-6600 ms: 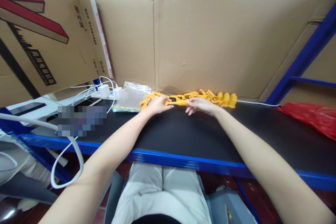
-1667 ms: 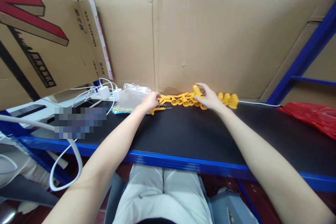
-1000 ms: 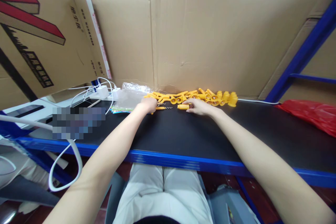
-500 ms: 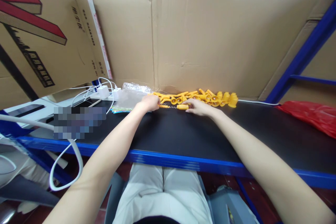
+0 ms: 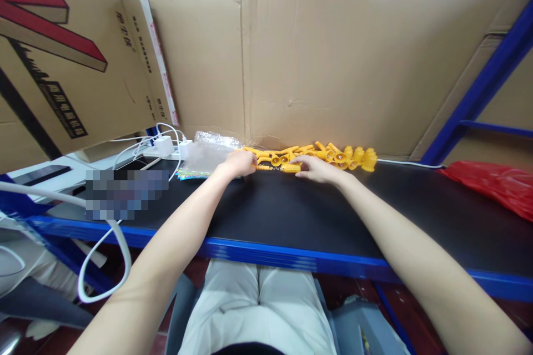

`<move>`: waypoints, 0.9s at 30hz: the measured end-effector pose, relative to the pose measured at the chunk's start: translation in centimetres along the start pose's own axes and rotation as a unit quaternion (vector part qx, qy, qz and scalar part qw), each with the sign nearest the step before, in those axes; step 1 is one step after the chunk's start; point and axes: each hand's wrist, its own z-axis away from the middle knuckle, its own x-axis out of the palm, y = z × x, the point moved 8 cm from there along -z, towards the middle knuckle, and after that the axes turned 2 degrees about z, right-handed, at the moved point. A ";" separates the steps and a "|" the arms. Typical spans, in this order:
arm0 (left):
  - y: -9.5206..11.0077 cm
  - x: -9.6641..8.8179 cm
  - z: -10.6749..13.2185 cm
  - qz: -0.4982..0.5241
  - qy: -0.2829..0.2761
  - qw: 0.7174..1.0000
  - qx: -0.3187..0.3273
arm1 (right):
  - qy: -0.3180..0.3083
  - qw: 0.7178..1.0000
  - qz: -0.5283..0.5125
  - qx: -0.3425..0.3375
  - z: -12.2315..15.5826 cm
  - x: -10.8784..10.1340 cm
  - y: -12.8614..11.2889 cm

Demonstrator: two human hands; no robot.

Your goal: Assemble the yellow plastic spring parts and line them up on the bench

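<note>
My left hand (image 5: pixel 242 163) is closed on a thin yellow ridged rod (image 5: pixel 262 167) that points to the right. Facing it is a short yellow cylinder (image 5: pixel 290 168), held by its right end in the fingers of my right hand (image 5: pixel 313 168). A dark wavy coil, like a spring (image 5: pixel 276 168), spans the gap between these two parts. Just behind my hands lies a row of yellow plastic parts: branched pieces (image 5: pixel 266 154) on the left and bell-shaped cups (image 5: pixel 340 158) on the right. What my left palm covers is hidden.
A stack of clear plastic bags (image 5: pixel 204 156) lies left of my left hand. White chargers and a power strip (image 5: pixel 164 147) with cables stand farther left. Tall cardboard (image 5: pixel 333 66) walls the back. A red plastic bag (image 5: pixel 491 186) lies at right. A blue rail (image 5: pixel 291 252) edges the black shelf.
My left hand has moved slightly right with the ridged rod. The gap to the cylinder is narrower, and the coil between them looks shorter. My right hand has hardly moved.
</note>
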 end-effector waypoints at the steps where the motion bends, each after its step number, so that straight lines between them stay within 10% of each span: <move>1: -0.1 0.0 0.0 0.002 0.002 1.000 -0.002 | 0.003 1.000 0.004 -0.001 0.0 -0.1 0.1; 15: 1.1 -0.5 -0.1 0.075 0.032 0.996 0.038 | 0.012 0.994 -0.089 -0.056 -0.3 -0.3 -1.4; 27: 0.1 1.3 -0.2 0.343 -0.048 0.938 -0.024 | 0.048 0.990 -0.126 -0.044 0.2 -1.9 -0.9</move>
